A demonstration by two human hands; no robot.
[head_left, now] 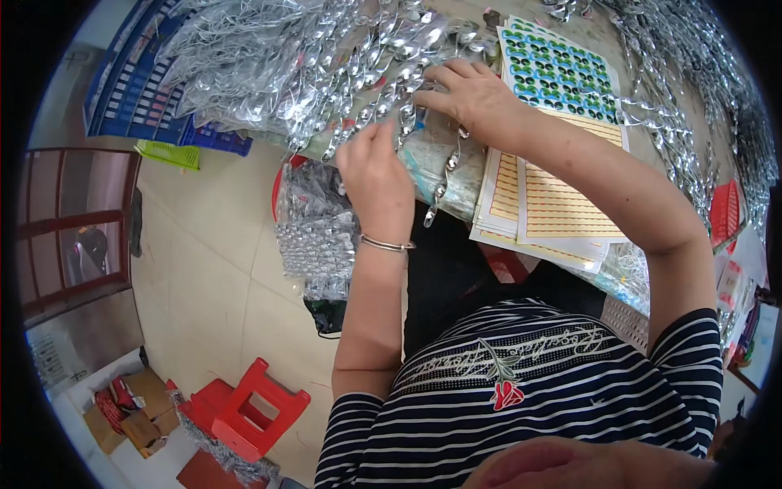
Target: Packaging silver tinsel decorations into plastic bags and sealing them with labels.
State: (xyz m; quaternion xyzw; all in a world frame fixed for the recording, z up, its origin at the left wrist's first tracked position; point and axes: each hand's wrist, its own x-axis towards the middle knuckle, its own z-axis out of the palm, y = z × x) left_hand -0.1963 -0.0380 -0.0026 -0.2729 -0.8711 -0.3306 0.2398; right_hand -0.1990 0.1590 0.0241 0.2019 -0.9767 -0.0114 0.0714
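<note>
The fingers (383, 134) of the left hand (376, 175) were drawn together at their tips, pinching into the lower edge of a pile of silvery plastic pieces (358, 77) — which single piece they held could not be told. The fingers (444, 81) of the right hand (468, 98) were curled and lay bunched on the same pile, just to the right; whether they gripped a piece or only pressed on it could not be told. The two hands were near each other, not touching. A thin metal bangle (387, 244) sat on the left wrist.

The pile lay across the far part of a table (456, 175), and a few strung pieces hung over the table's near edge between the hands. Under the right forearm lay sheets of small yellow stickers (558, 204); beyond them, a sheet of green-and-black round stickers (558, 73). More silvery strands (692, 98) trailed along the right side.

Below the left hand, off the table, stood clear bags of silvery pieces (318, 232) — beside them bare floor, a red plastic stool (252, 411) and a blue crate (142, 81) farther left.
</note>
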